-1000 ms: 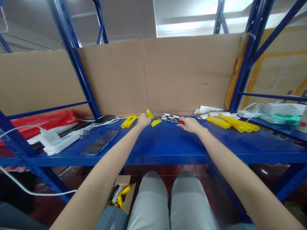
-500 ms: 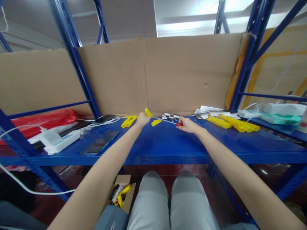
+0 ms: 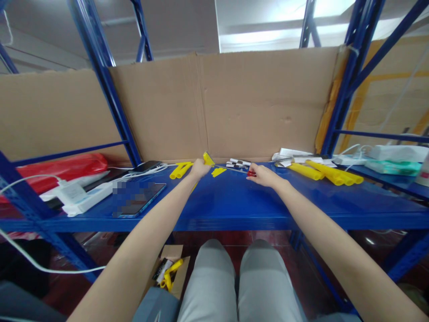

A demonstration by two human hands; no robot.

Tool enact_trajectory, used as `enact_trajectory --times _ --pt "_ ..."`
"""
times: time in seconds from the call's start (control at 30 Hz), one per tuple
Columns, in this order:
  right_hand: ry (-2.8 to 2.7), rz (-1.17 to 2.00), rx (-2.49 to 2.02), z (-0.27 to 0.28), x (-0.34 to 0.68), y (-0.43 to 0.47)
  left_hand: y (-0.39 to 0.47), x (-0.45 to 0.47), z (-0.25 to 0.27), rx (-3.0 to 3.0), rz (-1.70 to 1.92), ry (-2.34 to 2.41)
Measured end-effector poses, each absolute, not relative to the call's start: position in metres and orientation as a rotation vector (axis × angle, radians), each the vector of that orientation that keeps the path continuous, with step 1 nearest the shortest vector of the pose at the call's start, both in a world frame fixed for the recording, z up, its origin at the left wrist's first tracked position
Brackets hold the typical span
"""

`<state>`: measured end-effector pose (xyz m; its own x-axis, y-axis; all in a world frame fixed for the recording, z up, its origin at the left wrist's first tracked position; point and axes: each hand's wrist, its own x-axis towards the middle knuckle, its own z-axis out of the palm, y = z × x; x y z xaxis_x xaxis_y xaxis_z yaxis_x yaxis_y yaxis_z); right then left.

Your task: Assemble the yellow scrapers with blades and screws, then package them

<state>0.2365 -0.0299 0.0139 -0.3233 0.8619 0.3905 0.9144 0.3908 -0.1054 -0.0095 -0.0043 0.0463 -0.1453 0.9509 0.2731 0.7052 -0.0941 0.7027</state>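
My left hand (image 3: 201, 169) is closed around a yellow tool (image 3: 208, 158) with a wider head; part of its yellow handle shows below the hand. My right hand (image 3: 263, 174) grips a screwdriver (image 3: 252, 173) by its red handle. The thin metal shaft points left, and its tip reaches the head of the yellow tool; whether it sits in a screw is too small to tell. Beneath the shaft lie short yellow pieces (image 3: 219, 171). Behind them is a small group of white and black parts (image 3: 237, 163). Two yellow tubes (image 3: 181, 170) lie just left of my left hand.
Several yellow tubes (image 3: 330, 173) lie at the right, by white papers (image 3: 290, 155). A phone (image 3: 144, 200) and a white power strip (image 3: 89, 199) rest on the left of the blue shelf (image 3: 234, 205). Cardboard (image 3: 261, 103) stands behind. Below is an open box (image 3: 182, 273) with yellow parts.
Both hands keep nearly the same place and hold. The screwdriver's red handle appears slightly turned in my right hand.
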Motion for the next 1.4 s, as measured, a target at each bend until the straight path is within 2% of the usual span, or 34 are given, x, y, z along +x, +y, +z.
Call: enact_trajectory --times 0.23,0.57,1.4 --pt "-2.288 -0.297 -1.526 0.014 0.238 -0.031 0.0 -0.01 0.045 1.819 1.08 1.901" --pt "-2.227 -0.164 -1.523 0.012 0.238 -0.028 0.005 -0.01 0.043 1.842 1.086 1.877" --pt "-2.304 -0.227 -1.561 0.014 0.235 -0.031 0.003 -0.011 0.04 1.725 1.145 1.889"
